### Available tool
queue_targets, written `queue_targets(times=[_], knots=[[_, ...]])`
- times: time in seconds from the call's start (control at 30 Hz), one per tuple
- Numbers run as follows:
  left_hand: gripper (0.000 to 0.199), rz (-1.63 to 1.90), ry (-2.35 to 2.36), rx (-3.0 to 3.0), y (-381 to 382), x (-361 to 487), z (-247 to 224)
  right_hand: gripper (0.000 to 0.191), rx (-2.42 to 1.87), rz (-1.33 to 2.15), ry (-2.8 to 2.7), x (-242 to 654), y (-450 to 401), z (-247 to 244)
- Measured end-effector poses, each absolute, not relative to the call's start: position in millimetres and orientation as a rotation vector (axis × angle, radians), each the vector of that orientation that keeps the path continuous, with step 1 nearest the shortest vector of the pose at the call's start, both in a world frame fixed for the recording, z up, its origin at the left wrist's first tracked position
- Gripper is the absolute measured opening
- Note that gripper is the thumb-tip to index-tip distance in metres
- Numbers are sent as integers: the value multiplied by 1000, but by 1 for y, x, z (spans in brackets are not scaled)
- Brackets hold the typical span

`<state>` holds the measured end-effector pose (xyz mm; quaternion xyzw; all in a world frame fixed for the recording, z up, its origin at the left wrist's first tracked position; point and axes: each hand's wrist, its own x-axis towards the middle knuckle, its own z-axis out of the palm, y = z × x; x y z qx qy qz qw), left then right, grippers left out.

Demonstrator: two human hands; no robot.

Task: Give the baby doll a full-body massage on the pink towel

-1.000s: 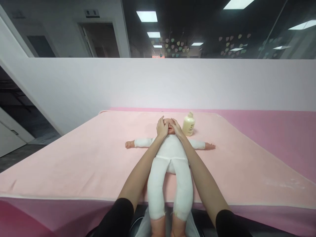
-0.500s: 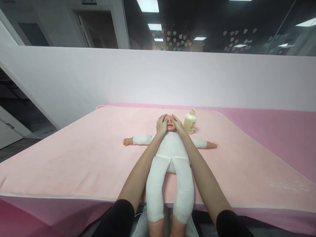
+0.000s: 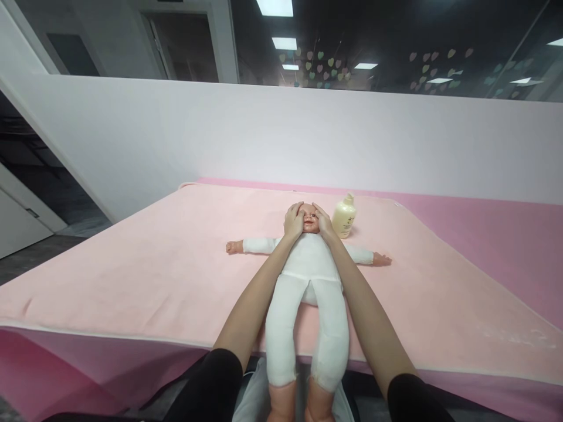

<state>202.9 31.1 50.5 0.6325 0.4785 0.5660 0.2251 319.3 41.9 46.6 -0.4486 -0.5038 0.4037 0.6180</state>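
Note:
A baby doll (image 3: 312,258) with a white cloth body lies on its back, arms spread to both sides and legs toward me. My left hand (image 3: 294,221) rests along the left side of the doll's head (image 3: 310,223), fingers stretched up to the forehead. On the opposite side my right hand (image 3: 324,221) lies against the temple, its fingers also extended. Between the hands the doll's mouth, nose and part of the eyes show. A pale yellow pump bottle (image 3: 343,218) stands just right of my right hand.
A light pink blanket (image 3: 153,258) covers the surface under the doll, with a darker pink mat (image 3: 492,234) at the right. Behind rises a white partition (image 3: 264,135) topped by dark glass. The doll's feet hang past the near edge.
Both hands have slid outward from over the doll's eyes to the sides of its head, uncovering more of the face. The view has shifted slightly.

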Motion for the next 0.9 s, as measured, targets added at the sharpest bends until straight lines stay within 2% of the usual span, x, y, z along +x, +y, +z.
queue_targets(times=[0.17,0.4,0.9], knots=[[39,1583,1304,1738,32,202,49,42,-1035,918,-1144,317,41,46],[40,1591,1255,1705,31,198,47,54,-1036,895,-1183,317,39,44],[33,1591,1229,1700,40,199,47,36,-1029,974,-1160,322,41,49]])
